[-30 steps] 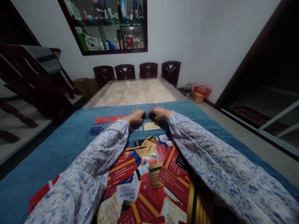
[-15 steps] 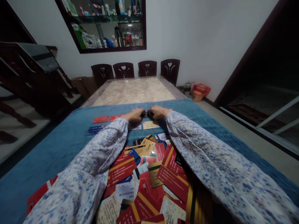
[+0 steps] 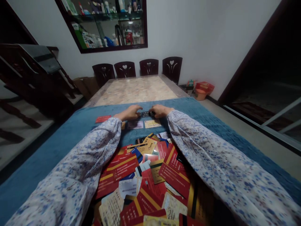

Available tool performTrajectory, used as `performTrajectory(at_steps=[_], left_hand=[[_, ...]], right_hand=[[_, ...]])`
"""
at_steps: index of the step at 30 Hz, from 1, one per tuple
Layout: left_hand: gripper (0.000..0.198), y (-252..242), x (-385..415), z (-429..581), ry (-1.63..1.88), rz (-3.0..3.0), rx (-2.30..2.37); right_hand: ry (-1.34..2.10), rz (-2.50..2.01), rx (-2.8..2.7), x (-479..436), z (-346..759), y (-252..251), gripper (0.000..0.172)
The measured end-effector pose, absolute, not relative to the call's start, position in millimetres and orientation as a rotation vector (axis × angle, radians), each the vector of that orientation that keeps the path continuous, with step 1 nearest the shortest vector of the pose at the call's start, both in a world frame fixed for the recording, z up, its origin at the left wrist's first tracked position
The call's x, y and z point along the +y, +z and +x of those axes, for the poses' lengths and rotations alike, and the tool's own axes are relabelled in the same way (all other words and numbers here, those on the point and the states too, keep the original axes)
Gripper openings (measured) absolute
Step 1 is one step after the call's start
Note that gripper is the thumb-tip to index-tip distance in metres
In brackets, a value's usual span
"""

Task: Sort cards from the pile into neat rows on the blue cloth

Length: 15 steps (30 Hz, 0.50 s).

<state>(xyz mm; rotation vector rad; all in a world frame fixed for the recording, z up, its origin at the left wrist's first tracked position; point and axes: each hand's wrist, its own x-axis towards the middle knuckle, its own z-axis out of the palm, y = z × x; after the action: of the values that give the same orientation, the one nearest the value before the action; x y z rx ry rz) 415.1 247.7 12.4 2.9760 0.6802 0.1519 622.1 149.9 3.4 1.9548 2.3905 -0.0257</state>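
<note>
A black card (image 3: 145,114) lies flat on the blue cloth at the far end of my reach. My right hand (image 3: 161,111) has curled fingers pressed on its right end. Just off its left end is my left hand (image 3: 131,113), thumb and fingers apart, holding nothing. Nearer to me, a pale purple card (image 3: 135,125) and a cream-yellow card (image 3: 152,124) lie side by side. A red card (image 3: 103,119) lies to the left, and my left wrist and sleeve hide other cards there. Between my forearms spreads a heap of red, gold, white and blue cards (image 3: 150,182).
The blue cloth (image 3: 58,150) covers the near part of a marble-topped table (image 3: 141,89). Dark chairs (image 3: 149,67) stand behind it, below a glass-shelved wall niche (image 3: 110,31). An orange bucket (image 3: 200,94) sits on the floor at right.
My left hand has let go of the black card's left end and shifted left, its fingers opening. The purple card shows more fully. My right hand stays at the card.
</note>
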Motion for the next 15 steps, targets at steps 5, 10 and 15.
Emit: performTrajectory(at_steps=[5, 10, 15], left_hand=[[0.040, 17, 246, 403, 0.237, 2.974, 0.639], [0.038, 19, 229, 397, 0.302, 2.982, 0.632], [0.037, 19, 196, 399, 0.313, 2.995, 0.629]], right_hand=[[0.031, 1.955, 2.400, 146, 623, 5, 0.057], [0.121, 1.985, 2.424, 133, 623, 10, 0.053], [0.147, 1.979, 2.465, 107, 623, 15, 0.048]])
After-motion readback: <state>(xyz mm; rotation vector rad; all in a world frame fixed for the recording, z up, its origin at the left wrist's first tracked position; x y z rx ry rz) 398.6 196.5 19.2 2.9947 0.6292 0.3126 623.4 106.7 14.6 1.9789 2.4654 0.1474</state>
